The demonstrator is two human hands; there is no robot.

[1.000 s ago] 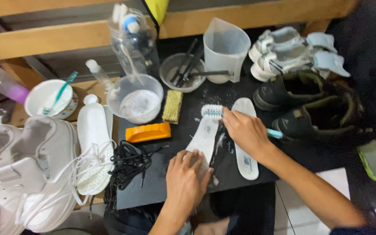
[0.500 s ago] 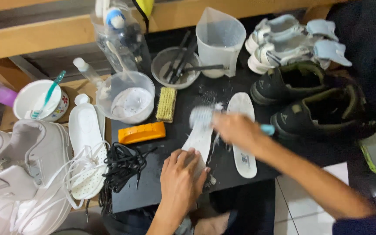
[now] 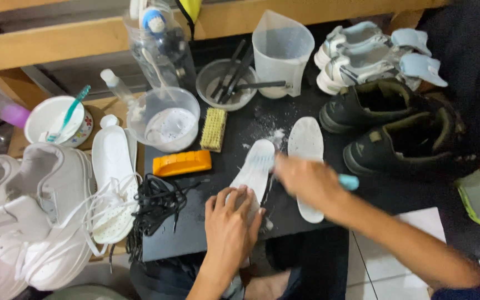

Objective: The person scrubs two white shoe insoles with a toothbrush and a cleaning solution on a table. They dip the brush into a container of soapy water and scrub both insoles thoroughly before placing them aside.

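A black board (image 3: 195,233) is laid across the work area. Two white insoles are placed on it: one (image 3: 306,150) lies free, the other (image 3: 255,169) is pinned at its near end by the left hand (image 3: 230,225), fingers spread flat. A light-blue brush (image 3: 346,181) is gripped in the closed right hand (image 3: 305,180), blurred, bristles on the pinned insole.

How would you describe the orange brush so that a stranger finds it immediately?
Start at the black board in the middle. Near its left edge, above the black laces and below the clear bowl, lies the orange brush. It is the only orange thing; the neighbouring bristle brush is yellowish.
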